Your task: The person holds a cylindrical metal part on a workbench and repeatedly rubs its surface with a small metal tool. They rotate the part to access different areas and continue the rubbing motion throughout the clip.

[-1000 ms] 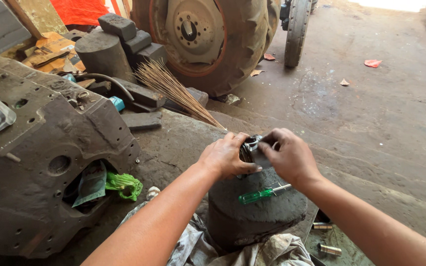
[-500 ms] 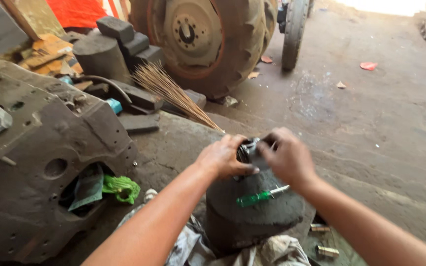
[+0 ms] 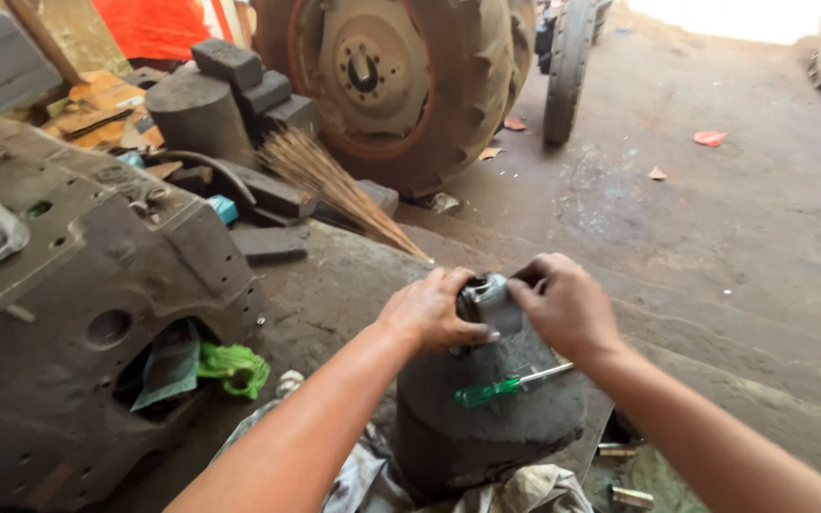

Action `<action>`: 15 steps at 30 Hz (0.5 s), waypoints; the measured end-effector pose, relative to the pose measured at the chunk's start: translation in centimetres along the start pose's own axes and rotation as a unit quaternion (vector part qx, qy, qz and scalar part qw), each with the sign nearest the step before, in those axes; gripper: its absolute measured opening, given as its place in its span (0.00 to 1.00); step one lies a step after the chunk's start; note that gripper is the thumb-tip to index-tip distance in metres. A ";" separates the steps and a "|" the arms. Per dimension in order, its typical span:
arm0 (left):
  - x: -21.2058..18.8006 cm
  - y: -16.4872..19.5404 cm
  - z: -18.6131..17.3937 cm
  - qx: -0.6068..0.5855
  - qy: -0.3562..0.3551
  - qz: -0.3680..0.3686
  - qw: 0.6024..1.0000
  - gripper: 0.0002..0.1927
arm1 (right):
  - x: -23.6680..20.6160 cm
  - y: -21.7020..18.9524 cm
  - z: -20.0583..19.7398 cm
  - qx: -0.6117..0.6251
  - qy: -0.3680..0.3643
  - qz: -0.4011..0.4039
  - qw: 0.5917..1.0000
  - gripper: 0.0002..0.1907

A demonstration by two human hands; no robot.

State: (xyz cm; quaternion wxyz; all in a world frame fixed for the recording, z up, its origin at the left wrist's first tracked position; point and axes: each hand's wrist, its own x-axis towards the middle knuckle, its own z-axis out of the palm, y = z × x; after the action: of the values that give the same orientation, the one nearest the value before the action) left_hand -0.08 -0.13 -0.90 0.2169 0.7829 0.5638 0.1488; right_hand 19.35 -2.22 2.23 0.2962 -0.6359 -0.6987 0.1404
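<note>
Both my hands grip a small grey metal cylindrical part (image 3: 488, 300) held on top of a dark round block (image 3: 491, 418). My left hand (image 3: 429, 312) wraps its left side, thumb pressed along the front. My right hand (image 3: 563, 306) closes over its right side and top. A green-handled screwdriver (image 3: 501, 388) lies on the block just below my hands, its metal shaft pointing right.
A large dark cast engine housing (image 3: 78, 313) fills the left, with a green rag (image 3: 232, 367) in its opening. A straw broom (image 3: 339, 190) and dark blocks (image 3: 239, 85) lie behind. A tractor wheel (image 3: 401, 76) stands at the back. Small metal pieces (image 3: 631, 496) lie at lower right.
The view has shifted slightly; my hands stay clamped on the metal part with small finger adjustments. The screwdriver has not moved.
</note>
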 end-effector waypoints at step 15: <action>-0.6 0.3 -0.3 0.022 0.006 0.027 0.999 0.54 | 0.2 -0.7 -0.7 -0.026 -0.055 0.071 0.996 0.15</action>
State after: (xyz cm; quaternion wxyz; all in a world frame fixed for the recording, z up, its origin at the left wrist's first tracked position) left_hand -0.19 -0.68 -0.49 0.1921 0.8018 0.5466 0.1467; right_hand 19.23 -2.25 3.20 0.2299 -0.6825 -0.6707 0.1775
